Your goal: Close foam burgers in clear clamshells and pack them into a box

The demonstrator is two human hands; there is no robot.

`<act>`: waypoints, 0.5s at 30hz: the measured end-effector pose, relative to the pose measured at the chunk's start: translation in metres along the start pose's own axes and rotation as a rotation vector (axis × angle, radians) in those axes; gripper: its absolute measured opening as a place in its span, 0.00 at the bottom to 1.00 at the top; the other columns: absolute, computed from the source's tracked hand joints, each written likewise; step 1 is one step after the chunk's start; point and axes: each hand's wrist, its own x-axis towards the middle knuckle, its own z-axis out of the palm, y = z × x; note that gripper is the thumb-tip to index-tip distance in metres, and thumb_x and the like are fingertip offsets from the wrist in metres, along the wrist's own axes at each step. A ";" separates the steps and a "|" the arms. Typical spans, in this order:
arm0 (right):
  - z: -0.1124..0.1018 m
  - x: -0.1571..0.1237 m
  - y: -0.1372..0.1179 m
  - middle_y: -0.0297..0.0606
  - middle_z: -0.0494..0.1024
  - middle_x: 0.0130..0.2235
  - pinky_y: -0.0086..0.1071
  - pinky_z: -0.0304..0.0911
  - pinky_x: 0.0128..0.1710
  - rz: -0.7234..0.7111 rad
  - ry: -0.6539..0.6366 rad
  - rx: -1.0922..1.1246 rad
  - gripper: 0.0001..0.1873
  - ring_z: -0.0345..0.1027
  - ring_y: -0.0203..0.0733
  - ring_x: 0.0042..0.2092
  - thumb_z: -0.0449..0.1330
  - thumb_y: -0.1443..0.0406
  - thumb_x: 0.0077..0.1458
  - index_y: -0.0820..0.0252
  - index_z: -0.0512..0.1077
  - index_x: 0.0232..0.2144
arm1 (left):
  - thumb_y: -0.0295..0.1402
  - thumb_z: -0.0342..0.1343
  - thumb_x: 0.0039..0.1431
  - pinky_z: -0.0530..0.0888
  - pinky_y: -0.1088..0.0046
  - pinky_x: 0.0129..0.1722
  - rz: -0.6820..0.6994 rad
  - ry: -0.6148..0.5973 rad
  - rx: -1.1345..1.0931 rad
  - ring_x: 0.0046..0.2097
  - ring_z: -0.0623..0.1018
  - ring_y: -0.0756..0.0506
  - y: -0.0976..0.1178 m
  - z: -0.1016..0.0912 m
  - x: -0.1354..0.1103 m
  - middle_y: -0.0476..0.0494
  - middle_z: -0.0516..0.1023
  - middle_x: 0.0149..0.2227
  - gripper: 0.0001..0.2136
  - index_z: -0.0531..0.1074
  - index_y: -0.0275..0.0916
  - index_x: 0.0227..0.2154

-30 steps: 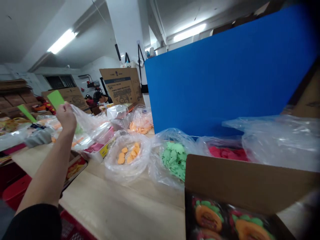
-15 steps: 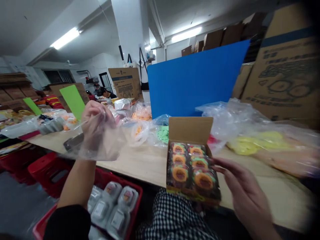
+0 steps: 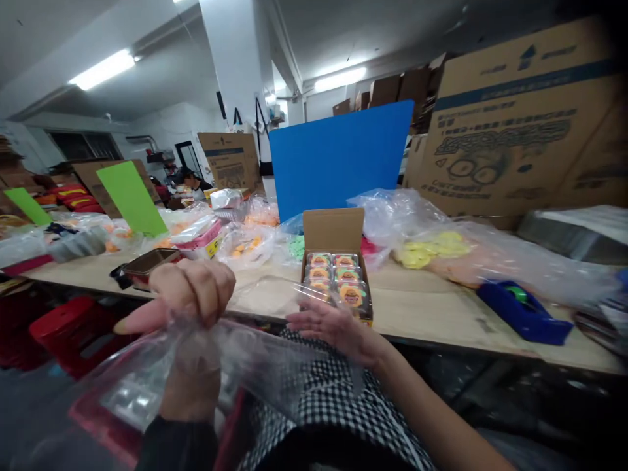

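My left hand [image 3: 193, 291] is closed round the gathered part of a clear plastic bag [image 3: 265, 360], in front of the table. The bag spreads to the right toward my right hand [image 3: 338, 330], whose fingers are stretched out and slightly blurred. Whether the right fingers touch the film or lie inside it, I cannot tell. Just behind that hand, a cardboard box [image 3: 333, 232] stands on the table with its lid raised. In it sit two columns of clear packs with burger-shaped pieces [image 3: 350, 294]. Film and my right hand partly cover the box's front.
A blue tape dispenser [image 3: 523, 311] sits at the right. Plastic bags with yellow pieces [image 3: 432, 248] lie behind it, before a large carton [image 3: 505, 137]. A blue panel [image 3: 338, 160] rises at the back. Below left is a red crate [image 3: 105, 425]; a red stool [image 3: 73, 333] stands beyond.
My left hand has come down and nearer with the bag. My right hand has left the box's right side and moved left in front of it. The view has turned right.
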 end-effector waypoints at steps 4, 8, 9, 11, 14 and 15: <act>-0.003 -0.019 -0.017 0.48 0.65 0.52 0.45 0.50 0.52 -0.112 0.051 -0.006 0.47 0.58 0.50 0.53 0.39 0.34 0.39 0.57 0.57 0.52 | 0.41 0.47 0.56 0.64 0.78 0.16 -0.053 0.241 0.230 0.17 0.68 0.53 -0.031 0.010 -0.016 0.48 0.68 0.15 0.14 0.68 0.34 0.25; -0.011 -0.029 -0.013 0.44 0.68 0.49 0.42 0.49 0.52 -0.101 0.147 -0.245 0.38 0.60 0.45 0.51 0.60 0.48 0.39 0.55 0.58 0.51 | 0.33 0.53 0.53 0.63 0.77 0.13 -0.044 0.398 0.329 0.17 0.68 0.51 -0.065 0.019 -0.034 0.44 0.68 0.16 0.09 0.73 0.32 0.25; -0.012 -0.028 -0.008 0.41 0.70 0.46 0.41 0.51 0.50 -0.093 0.188 -0.306 0.35 0.62 0.43 0.48 0.63 0.53 0.40 0.56 0.59 0.50 | 0.33 0.53 0.52 0.64 0.77 0.12 -0.051 0.376 0.313 0.17 0.68 0.51 -0.073 0.020 -0.039 0.44 0.68 0.15 0.09 0.74 0.33 0.25; -0.014 -0.023 0.002 0.36 0.73 0.35 0.37 0.57 0.45 -0.096 0.297 -0.364 0.22 0.67 0.38 0.40 0.61 0.59 0.45 0.60 0.64 0.42 | 0.33 0.52 0.52 0.64 0.75 0.11 -0.098 0.282 0.225 0.16 0.68 0.49 -0.087 0.021 -0.051 0.43 0.69 0.15 0.08 0.75 0.35 0.28; -0.025 -0.016 0.008 0.30 0.69 0.25 0.32 0.62 0.35 -0.183 0.537 -0.359 0.10 0.66 0.33 0.29 0.55 0.61 0.52 0.62 0.65 0.33 | 0.40 0.52 0.50 0.64 0.71 0.09 -0.349 0.152 0.015 0.15 0.68 0.47 -0.106 0.014 -0.075 0.44 0.70 0.14 0.10 0.75 0.41 0.27; -0.028 -0.016 0.006 0.29 0.68 0.24 0.30 0.62 0.33 -0.228 0.642 -0.390 0.09 0.65 0.32 0.27 0.53 0.62 0.53 0.62 0.64 0.33 | 0.43 0.53 0.48 0.64 0.70 0.10 -0.468 0.128 -0.026 0.15 0.68 0.46 -0.113 0.010 -0.084 0.44 0.70 0.14 0.11 0.75 0.43 0.23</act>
